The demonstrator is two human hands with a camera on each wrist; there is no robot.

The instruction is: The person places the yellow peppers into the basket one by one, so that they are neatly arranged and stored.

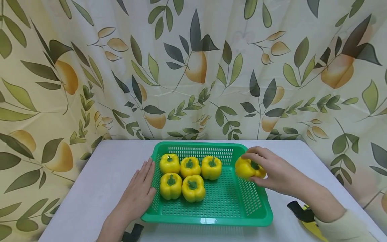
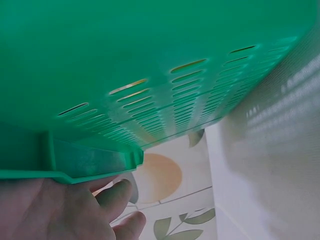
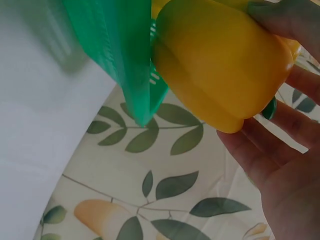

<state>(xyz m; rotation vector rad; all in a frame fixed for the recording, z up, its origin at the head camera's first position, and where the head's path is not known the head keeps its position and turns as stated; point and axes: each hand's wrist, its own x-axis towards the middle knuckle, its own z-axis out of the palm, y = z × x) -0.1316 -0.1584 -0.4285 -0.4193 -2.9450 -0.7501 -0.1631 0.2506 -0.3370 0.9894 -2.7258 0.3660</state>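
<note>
In the head view, my right hand (image 1: 273, 169) grips a yellow bell pepper (image 1: 246, 168) over the right rim of a green plastic basket (image 1: 208, 220). The pepper's green stem points toward the palm, and the right wrist view shows the same pepper (image 3: 215, 65) between thumb and fingers. Several more yellow bell peppers (image 1: 193, 189) sit stem-up in the basket's left half. With fingers straight, my left hand (image 1: 139, 190) rests along the basket's left rim. Seen from the left wrist, the fingers (image 2: 117, 197) lie by the rim's outer edge.
The basket stands on a white-covered table (image 1: 121, 151). Behind it hangs a curtain (image 1: 193, 111) printed with leaves and fruit. Something yellow (image 1: 314, 228) lies partly hidden under the right forearm at the lower right.
</note>
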